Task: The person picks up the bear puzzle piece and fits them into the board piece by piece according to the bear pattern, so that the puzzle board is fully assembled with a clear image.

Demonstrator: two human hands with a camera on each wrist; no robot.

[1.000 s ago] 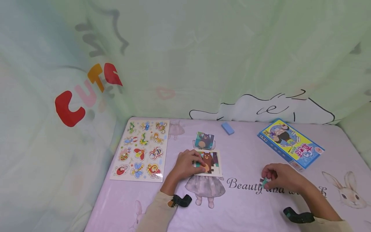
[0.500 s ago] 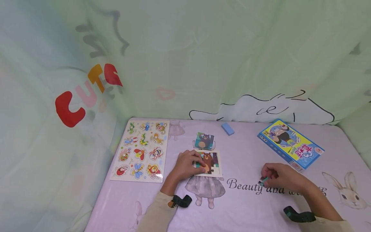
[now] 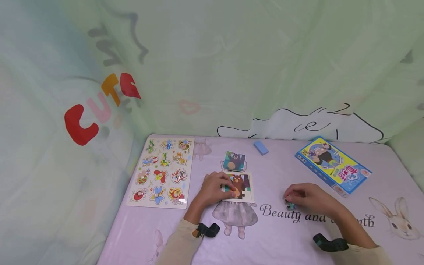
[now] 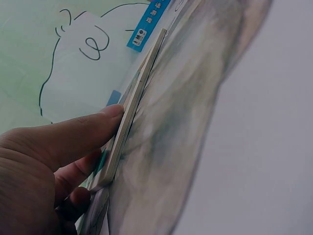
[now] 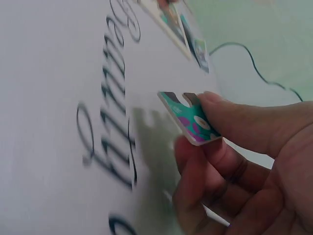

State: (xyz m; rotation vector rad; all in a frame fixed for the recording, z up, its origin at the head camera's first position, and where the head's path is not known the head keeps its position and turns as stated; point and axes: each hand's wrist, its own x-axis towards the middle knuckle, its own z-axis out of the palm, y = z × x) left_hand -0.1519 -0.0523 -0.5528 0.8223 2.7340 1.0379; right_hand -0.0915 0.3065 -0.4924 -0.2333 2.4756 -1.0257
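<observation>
My left hand rests on the left part of a framed jigsaw puzzle with a brown bear. The thumb and bent fingers touch its top; in the left wrist view the puzzle appears almost edge-on. White frame base shows at the puzzle's lower right corner. Off to the right, my right hand pinches a small jigsaw piece between thumb and fingertips, just above the table. That piece is teal with purple and white spots and a dark notched edge. The fingers hide part of it.
Behind the puzzle lies a bear picture. An insect puzzle board lies at left, a blue block at the back. At right is a blue and yellow box. Curtains with printed drawings stand behind the printed tablecloth.
My right hand has moved left with the jigsaw piece, turning it in its fingertips. The left hand stays in place on the puzzle.
</observation>
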